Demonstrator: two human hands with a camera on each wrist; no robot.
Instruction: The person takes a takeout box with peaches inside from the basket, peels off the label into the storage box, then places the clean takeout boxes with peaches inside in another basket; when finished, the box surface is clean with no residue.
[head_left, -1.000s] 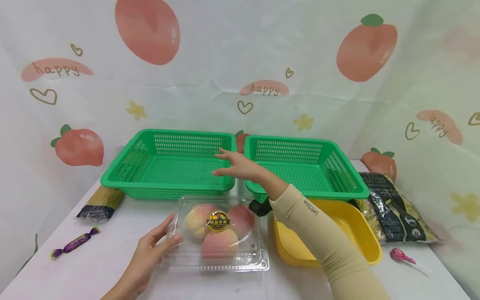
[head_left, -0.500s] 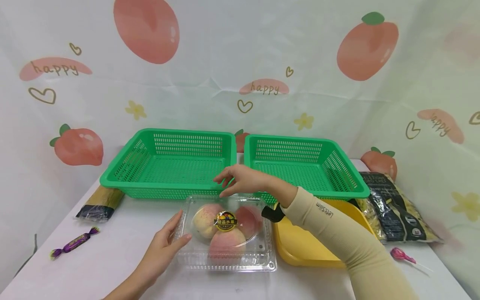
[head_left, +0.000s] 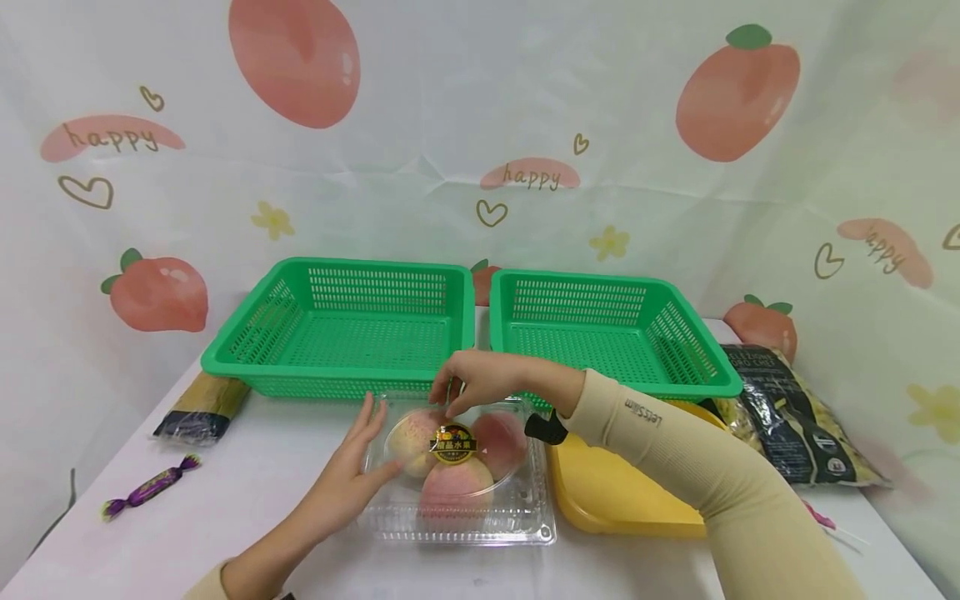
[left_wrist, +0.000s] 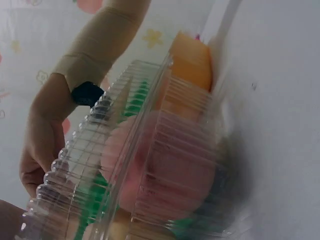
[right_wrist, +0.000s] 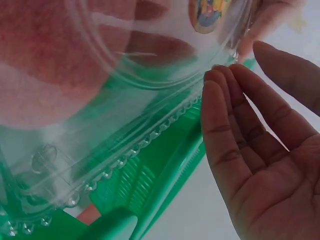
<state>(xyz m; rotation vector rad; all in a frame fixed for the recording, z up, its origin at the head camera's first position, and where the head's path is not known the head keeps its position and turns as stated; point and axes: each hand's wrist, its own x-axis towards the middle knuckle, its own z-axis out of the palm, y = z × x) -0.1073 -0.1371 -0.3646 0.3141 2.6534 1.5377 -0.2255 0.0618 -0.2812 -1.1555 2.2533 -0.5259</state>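
Right hand [head_left: 483, 383] has come down to the far edge of the peach box [head_left: 465, 527]; a second ago it was up beyond that edge with fingers spread. Fingers now bent downward, lying close together, thumb apart. Nothing gripped that I can see; right wrist view puts the fingertips right at the box edge, but can't tell if they touch.

Left hand [head_left: 352, 475] was pinching the box's left edge; now its fingers are straight and spread along that side, thumb reaching over the lid. So it looks like steadying, not gripping.

Box sits on the worktop [head_left: 292, 429], nudged slightly rightward over the last second. Yellow tub [head_left: 615, 525] is just beside it on the right; left green basket [head_left: 337, 385] and right green basket [head_left: 577, 342] are behind it. Peaches [head_left: 456, 485] and sticker [head_left: 453, 444] as before, lid looks on. Can't confirm the rim is latched.

My read: work has moved from positioning to both hands being at the box; no hold on the lid yet.
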